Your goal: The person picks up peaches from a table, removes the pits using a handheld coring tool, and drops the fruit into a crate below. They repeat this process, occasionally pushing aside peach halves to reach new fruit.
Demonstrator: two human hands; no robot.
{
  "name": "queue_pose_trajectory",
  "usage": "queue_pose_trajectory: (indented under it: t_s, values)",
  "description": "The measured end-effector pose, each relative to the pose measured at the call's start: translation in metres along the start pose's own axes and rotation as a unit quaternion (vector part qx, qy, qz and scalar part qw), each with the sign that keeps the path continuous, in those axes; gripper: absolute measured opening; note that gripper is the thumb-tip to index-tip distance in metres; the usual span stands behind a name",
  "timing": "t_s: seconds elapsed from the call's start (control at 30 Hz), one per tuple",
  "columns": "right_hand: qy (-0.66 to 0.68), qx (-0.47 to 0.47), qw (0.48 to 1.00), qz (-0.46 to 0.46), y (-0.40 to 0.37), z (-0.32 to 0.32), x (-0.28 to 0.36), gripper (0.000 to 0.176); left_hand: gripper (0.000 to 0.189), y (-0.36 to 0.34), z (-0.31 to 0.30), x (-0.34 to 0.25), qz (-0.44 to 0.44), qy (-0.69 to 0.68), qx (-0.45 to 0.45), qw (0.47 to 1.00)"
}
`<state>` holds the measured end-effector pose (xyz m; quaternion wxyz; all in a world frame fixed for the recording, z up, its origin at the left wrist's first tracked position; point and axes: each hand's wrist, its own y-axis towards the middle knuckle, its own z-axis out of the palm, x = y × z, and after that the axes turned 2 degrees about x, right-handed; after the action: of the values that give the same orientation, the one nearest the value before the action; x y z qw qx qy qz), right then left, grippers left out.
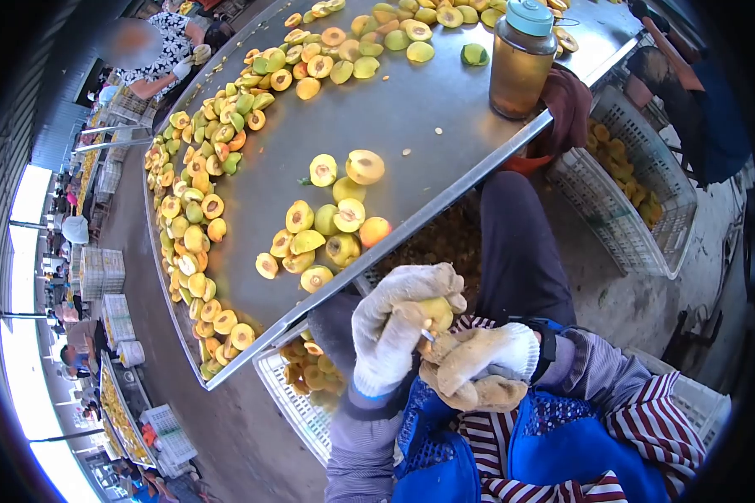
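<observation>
My left hand [403,323], in a soiled white glove, is closed around a yellow-green stone fruit [435,311], partly hidden by the fingers. Close against it, my gloved right hand [482,365] is curled round a small tool with a thin metal tip [429,330]. The tip is at the fruit; the tool's handle is hidden in my fist. Just beyond my hands, a small group of halved fruits [349,215] lies on the metal table [377,109], several cut side up with pits showing.
A long band of halved fruits [195,210] follows the table's far side. A lidded bottle of brown liquid [522,63] stands near the edge beside a dark red cloth [564,109]. Crates [625,214] [281,390] of fruit pieces sit below. Another person [164,54] works across the table.
</observation>
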<state>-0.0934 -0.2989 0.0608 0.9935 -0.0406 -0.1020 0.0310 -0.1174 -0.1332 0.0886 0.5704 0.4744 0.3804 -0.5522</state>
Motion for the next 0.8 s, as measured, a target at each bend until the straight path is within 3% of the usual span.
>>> queue_pose_trajectory:
  t_s: [0.03,0.17,0.3,0.4,0.43,0.53,0.63,0.73,0.77,0.8]
  values:
    - [-0.074,-0.07,0.995,-0.024,0.002,0.012,0.001,0.022,0.049,0.001,0.001,-0.003,-0.01,-0.064,0.005,0.998]
    - [-0.101,-0.026,0.993,0.063,-0.001,-0.002,0.014,0.02,0.055,-0.003,0.012,-0.01,-0.094,-0.058,-0.111,0.988]
    - [-0.03,-0.057,0.997,-0.034,0.004,0.001,-0.009,0.016,0.062,-0.011,0.012,0.002,-0.079,-0.111,-0.124,0.983]
    - [0.042,0.07,0.996,0.04,0.001,-0.015,-0.007,0.012,0.056,-0.013,0.02,0.013,-0.034,-0.144,-0.165,0.975]
    - [0.006,-0.031,0.999,-0.023,0.001,-0.001,-0.015,0.012,0.055,-0.014,0.02,0.016,-0.026,-0.156,-0.153,0.975]
    - [-0.016,-0.003,1.0,-0.008,0.002,-0.013,-0.023,0.015,0.054,-0.016,0.021,0.015,-0.038,-0.169,-0.142,0.975]
    - [-0.008,0.002,1.0,0.01,0.004,-0.002,-0.019,0.018,0.054,-0.017,0.024,0.012,-0.031,-0.285,-0.14,0.948]
    - [0.027,-0.038,0.995,0.085,0.025,-0.009,-0.037,0.016,0.053,-0.012,0.028,0.013,-0.184,-0.481,-0.136,0.846]
    - [-0.045,-0.001,0.998,0.048,0.025,-0.009,-0.031,0.021,0.054,-0.01,0.03,0.004,-0.204,-0.408,-0.121,0.882]
    - [-0.118,0.037,0.992,0.011,0.022,-0.009,-0.017,0.027,0.054,-0.008,0.022,0.002,-0.17,-0.324,-0.142,0.92]
